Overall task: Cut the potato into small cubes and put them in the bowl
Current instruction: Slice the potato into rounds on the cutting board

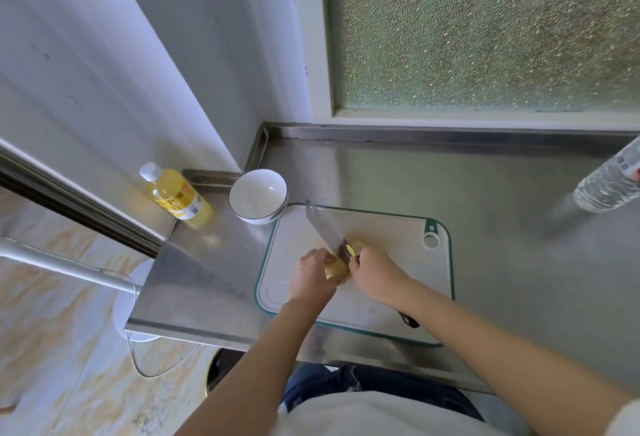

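We find the potato [337, 268] on the cutting board [398, 234], near its left side, our left hand [311, 276] curled around it. Our right hand [375, 274] grips the knife [325, 227], its blade pointing far-left toward the bowl [258, 196]

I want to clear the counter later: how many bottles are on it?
2. A yellow bottle stands left of the bowl; a clear water bottle stands at the right edge of the counter, partly cut off by the frame. More could lie out of view.
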